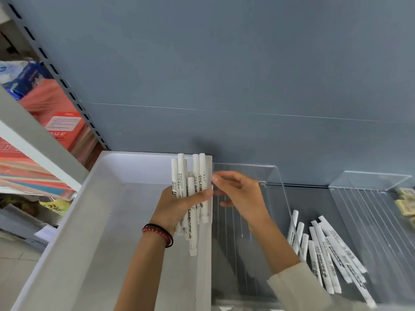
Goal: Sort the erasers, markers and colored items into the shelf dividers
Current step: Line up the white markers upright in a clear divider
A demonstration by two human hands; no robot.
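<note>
Markers (197,176), white with black print, stand as a bunch in the left hand (177,205), whose fingers are wrapped firmly round their middle; one end of the bunch points toward the top of the frame and the other hangs below the palm. The bunch sits at the centre of the frame, over the right-hand wall of a white bin (101,209) that fills the lower left. The right hand (240,194) comes in from the right with its thumb and fingers (216,176) bent toward the rightmost marker of the bunch, at its edge; whether it has taken hold of that marker cannot be told. Behind the right hand a clear divider (276,187) stands upright on the grey shelf, and a second divider (359,182) stands further right. Between the two, in the lower right of the frame, a pile of markers (325,250) lies loosely fanned, some of them against the first divider. Beyond the second divider, at the right edge, lie pale yellow erasers (404,203). A red bead bracelet (159,233) circles the left wrist and a cream sleeve (296,286) covers the right forearm. Red boxes (58,113) are stacked at the upper left
</note>
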